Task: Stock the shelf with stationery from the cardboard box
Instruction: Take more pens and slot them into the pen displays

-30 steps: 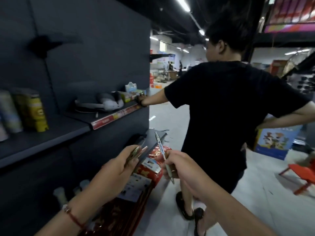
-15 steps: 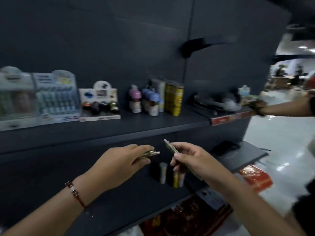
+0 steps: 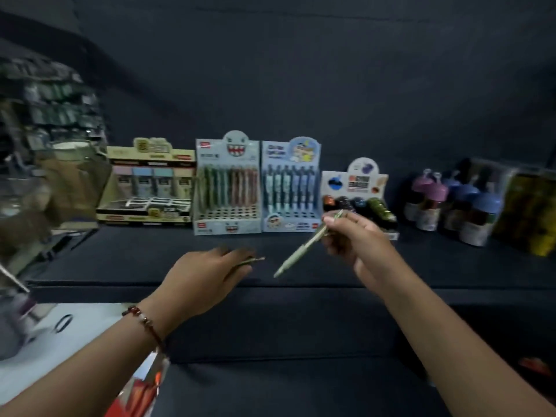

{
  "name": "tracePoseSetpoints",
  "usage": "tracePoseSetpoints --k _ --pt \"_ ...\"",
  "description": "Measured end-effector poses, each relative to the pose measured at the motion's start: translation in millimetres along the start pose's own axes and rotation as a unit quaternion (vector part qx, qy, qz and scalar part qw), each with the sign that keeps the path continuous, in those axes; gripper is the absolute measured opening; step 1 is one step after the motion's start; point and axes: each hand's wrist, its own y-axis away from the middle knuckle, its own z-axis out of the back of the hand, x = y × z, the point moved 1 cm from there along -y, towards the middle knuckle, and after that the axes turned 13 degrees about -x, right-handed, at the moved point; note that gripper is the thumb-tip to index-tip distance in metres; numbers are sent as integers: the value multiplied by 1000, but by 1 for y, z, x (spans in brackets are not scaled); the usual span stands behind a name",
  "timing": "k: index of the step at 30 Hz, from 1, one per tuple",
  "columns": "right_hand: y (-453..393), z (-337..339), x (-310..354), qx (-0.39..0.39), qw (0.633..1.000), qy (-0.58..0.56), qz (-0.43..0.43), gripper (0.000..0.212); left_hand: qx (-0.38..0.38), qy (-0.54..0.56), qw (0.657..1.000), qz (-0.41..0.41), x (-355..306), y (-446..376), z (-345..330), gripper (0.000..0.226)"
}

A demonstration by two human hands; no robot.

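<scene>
My right hand (image 3: 353, 239) pinches a pale green pen (image 3: 301, 251), tip pointing down-left, in front of the dark shelf (image 3: 150, 260). My left hand (image 3: 207, 275) grips a small bunch of greenish pens (image 3: 251, 260) whose ends stick out to the right. Straight ahead on the shelf stand two pen display boxes: a monster-face box (image 3: 227, 188) with green and pink pens and empty holes in front, and a blue cartoon box (image 3: 291, 185). The cardboard box is not in view.
A green-and-black stationery display (image 3: 147, 188) stands left of the pen boxes. An eraser display (image 3: 358, 194), small bottles with coloured caps (image 3: 451, 203) and yellow packs (image 3: 529, 209) stand to the right. A blurred rack (image 3: 45, 139) is at far left, red packaging (image 3: 135, 392) below.
The view has swung left from the aisle and the other person to the pen displays. Both hands kept their pens; the right pen now points down-left.
</scene>
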Motion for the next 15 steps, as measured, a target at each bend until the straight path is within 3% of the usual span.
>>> tracePoseSetpoints --k 8,12,15 --pt "-68 -83 -4 -26 988 -150 -38 9 7 -40 997 59 74 10 -2 46" --pt "-90 -120 -17 -37 987 -153 -17 5 -1 -40 996 82 92 10 -8 47" --pt "-105 -147 -26 -39 994 -86 50 7 2 -24 995 93 99 9 -11 45"
